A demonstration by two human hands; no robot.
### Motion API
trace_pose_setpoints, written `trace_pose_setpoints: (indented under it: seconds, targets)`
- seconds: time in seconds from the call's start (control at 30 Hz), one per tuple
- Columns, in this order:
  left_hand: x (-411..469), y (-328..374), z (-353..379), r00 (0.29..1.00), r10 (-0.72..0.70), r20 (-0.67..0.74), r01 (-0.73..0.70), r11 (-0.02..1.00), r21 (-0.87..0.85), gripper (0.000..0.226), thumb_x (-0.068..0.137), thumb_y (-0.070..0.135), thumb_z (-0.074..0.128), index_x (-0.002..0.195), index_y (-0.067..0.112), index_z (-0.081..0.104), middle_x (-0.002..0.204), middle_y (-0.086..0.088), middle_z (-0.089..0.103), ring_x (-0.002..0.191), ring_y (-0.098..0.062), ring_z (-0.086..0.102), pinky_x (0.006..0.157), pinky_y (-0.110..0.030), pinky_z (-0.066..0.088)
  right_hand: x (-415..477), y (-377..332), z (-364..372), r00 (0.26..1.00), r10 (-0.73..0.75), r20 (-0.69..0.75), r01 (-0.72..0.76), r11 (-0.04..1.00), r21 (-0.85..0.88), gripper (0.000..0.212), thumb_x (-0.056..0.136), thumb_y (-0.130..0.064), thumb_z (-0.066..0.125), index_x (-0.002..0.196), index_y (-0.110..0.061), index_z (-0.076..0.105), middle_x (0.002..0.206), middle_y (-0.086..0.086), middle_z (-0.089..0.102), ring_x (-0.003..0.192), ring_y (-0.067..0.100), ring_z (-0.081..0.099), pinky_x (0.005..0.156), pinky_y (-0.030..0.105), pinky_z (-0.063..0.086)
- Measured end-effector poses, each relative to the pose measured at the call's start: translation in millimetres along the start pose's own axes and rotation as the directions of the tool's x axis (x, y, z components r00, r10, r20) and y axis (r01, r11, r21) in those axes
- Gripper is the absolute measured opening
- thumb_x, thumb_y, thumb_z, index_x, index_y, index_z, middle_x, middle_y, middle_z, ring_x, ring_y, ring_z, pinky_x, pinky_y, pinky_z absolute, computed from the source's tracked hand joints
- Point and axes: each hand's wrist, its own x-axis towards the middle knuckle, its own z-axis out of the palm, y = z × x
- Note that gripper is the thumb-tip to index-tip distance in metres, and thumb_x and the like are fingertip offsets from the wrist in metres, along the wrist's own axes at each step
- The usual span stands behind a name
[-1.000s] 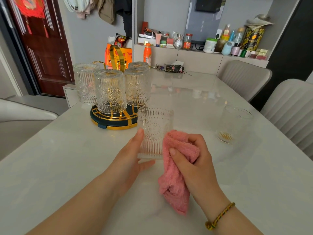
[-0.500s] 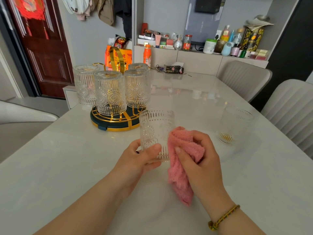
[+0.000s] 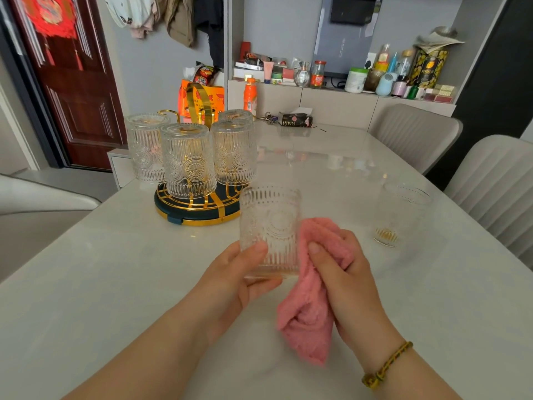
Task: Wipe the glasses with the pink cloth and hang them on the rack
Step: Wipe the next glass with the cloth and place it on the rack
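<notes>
White table bearing a gold-trimmed rack with four inverted glasses; a spare glass stands at right. Left hand grips an upright glass, apparently lifted off the surface; right hand clutches the pink cloth against its side.

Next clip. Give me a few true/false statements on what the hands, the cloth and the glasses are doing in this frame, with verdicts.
1. The left hand grips the patterned glass low on its side. True.
2. The pink cloth lies flat on the table. False: the right hand holds it bunched against the patterned glass's side.
3. The rack holds four glasses upside down. True.
4. The spare glass stands left of the rack. False: it stands upright on the table to the right, apart from both hands.
</notes>
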Motion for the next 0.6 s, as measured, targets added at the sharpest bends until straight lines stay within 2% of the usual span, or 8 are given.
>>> trace_pose_setpoints:
  seconds: [0.07,0.13,0.2,0.27,0.37,0.43,0.5,0.6]
  targets:
    - [2,1,-2,0.999,0.007,-0.052,-0.006,1.000,0.025,0.083,0.046,0.042,0.071,0.120,0.009,0.054,0.108,-0.009,0.070,0.095,-0.021,0.068,0.076,-0.027,0.057,-6,-3,3,0.991,-0.131,0.039,0.134,0.983,-0.123,0.021,0.074,-0.015,0.070,0.081,-0.026,0.054,0.081,-0.008,0.061,0.070,-0.004,0.057,0.063,0.008,0.045]
    - [2,1,-1,0.998,0.005,-0.056,0.002,0.994,0.114,0.083,0.046,0.038,0.073,0.121,0.009,0.052,0.107,-0.013,0.069,0.090,-0.021,0.069,0.074,-0.026,0.057,-11,-9,4,0.936,-0.329,0.125,0.351,0.886,-0.303,0.020,0.068,-0.027,0.068,0.081,-0.028,0.052,0.090,-0.011,0.056,0.082,-0.004,0.054,0.070,0.003,0.040]
    - [0,1,1,1.000,-0.016,-0.025,0.020,0.985,0.170,0.083,0.043,0.035,0.074,0.118,0.010,0.052,0.103,-0.013,0.069,0.086,-0.021,0.070,0.073,-0.027,0.057,-12,-11,1,0.893,-0.428,0.142,0.448,0.814,-0.369,0.021,0.067,-0.035,0.062,0.086,-0.037,0.053,0.094,-0.015,0.052,0.087,-0.003,0.052,0.073,0.002,0.038]
    - [-2,1,4,0.999,-0.030,0.018,0.026,0.984,0.177,0.089,0.036,0.037,0.078,0.117,0.011,0.051,0.104,-0.012,0.070,0.091,-0.024,0.069,0.078,-0.031,0.057,-9,-16,-3,0.914,-0.405,0.021,0.389,0.860,-0.331,0.021,0.066,-0.037,0.062,0.084,-0.042,0.053,0.091,-0.016,0.055,0.085,-0.005,0.053,0.071,0.003,0.039]
    - [-4,1,5,0.997,-0.036,0.062,0.029,0.993,0.113,0.107,0.027,0.046,0.088,0.121,0.010,0.050,0.110,-0.012,0.069,0.099,-0.027,0.067,0.083,-0.034,0.056,-3,-15,-6,0.957,-0.257,-0.135,0.232,0.957,-0.176,0.020,0.073,-0.019,0.068,0.080,-0.031,0.053,0.081,-0.017,0.058,0.072,-0.012,0.056,0.064,0.003,0.042]
    - [-4,3,4,0.998,-0.019,0.064,0.016,0.999,0.051,0.103,0.034,0.046,0.086,0.122,0.008,0.051,0.113,-0.013,0.067,0.101,-0.027,0.066,0.082,-0.032,0.056,0,-9,-4,0.989,-0.096,-0.111,0.094,0.995,-0.026,0.021,0.078,-0.010,0.067,0.079,-0.028,0.055,0.074,-0.012,0.061,0.065,-0.008,0.058,0.062,0.008,0.047]
    - [-3,4,3,0.998,-0.011,0.069,0.011,1.000,-0.002,0.096,0.035,0.050,0.085,0.118,0.010,0.056,0.111,-0.011,0.068,0.100,-0.025,0.066,0.080,-0.029,0.056,1,-2,-2,0.999,0.015,-0.043,-0.011,0.996,0.090,0.015,0.071,-0.019,0.068,0.079,-0.025,0.057,0.070,-0.012,0.065,0.065,-0.002,0.059,0.063,0.014,0.050]
    - [-3,6,0,0.997,-0.008,0.078,0.010,1.000,-0.029,0.076,0.041,0.046,0.083,0.108,0.016,0.063,0.107,-0.007,0.071,0.097,-0.020,0.067,0.077,-0.025,0.056,0,5,1,0.999,0.040,-0.022,-0.037,0.990,0.133,0.017,0.063,-0.026,0.060,0.080,-0.024,0.056,0.067,-0.015,0.065,0.068,0.002,0.059,0.065,0.019,0.051]
